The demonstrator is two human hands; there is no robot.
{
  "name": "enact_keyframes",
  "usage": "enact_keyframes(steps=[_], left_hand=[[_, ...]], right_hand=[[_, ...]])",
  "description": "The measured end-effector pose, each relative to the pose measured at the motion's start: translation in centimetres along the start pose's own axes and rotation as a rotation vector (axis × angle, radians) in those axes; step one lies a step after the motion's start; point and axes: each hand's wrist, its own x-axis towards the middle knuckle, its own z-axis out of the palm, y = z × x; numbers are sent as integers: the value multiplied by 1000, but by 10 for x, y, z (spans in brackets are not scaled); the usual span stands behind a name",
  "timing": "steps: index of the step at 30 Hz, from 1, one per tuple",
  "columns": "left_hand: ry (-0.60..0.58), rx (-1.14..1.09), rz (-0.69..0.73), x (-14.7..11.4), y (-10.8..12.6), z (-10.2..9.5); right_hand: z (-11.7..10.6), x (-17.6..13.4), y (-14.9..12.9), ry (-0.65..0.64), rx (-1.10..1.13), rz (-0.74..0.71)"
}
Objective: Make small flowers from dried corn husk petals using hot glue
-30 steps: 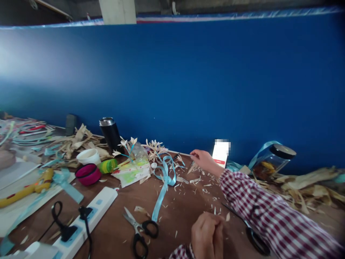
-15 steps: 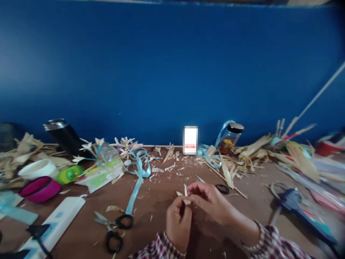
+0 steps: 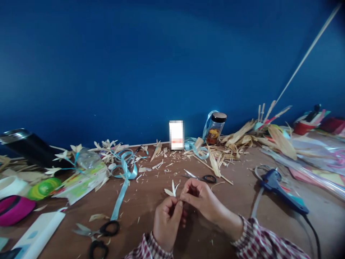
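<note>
Between the fingertips of my left hand (image 3: 167, 221) is pinched a small pale corn husk flower (image 3: 173, 190), its narrow pointed petals fanning upward. My right hand (image 3: 207, 203) is closed in a pinch right beside the flower's base, fingertips meeting those of the left. Whatever lies between the right fingertips is too small to make out. Just beyond the right hand rests a small pair of scissors (image 3: 208, 178). Larger black-handled scissors (image 3: 98, 233) lie with blades parted, left of my left hand.
Light blue ribbon (image 3: 121, 198) curls over the brown table. A blue glue gun (image 3: 283, 192) with a cord sits at right. Finished husk flowers (image 3: 61, 156), a black tumbler (image 3: 32, 147) and a white power strip (image 3: 40, 230) occupy the left. A lidded jar (image 3: 215, 129) and dry husks (image 3: 239, 135) stand behind.
The view has swung rightward, so things appear further left. The flower's petals now show more upright and spread above my left fingers. Both hands remain close together.
</note>
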Motion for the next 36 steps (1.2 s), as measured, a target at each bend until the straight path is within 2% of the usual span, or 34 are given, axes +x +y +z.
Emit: enact_keyframes(steps=[5,10,12,19,23,28,30,34,36], left_hand=[[11,-1,-43,0,4,2],[8,3,-45,0,5,1],[4,13,-49,0,5,1],[24,68,-47,1,3,-1],[25,107,-30,3,2,-1],[13,147,-44,2,1,0],[46,156,-29,0,2,0],[201,148,87,-1,7,-3],[203,143,143,2,8,-5]], right_hand=[[-8,3,4,27,125,81],[-10,3,7,-160,216,137],[-8,2,10,-191,246,128],[-7,3,16,-3,244,125],[-3,2,18,57,237,136],[-2,2,20,118,137,64],[-5,4,21,145,95,46],[-9,6,25,168,49,37],[-8,5,24,158,7,22]])
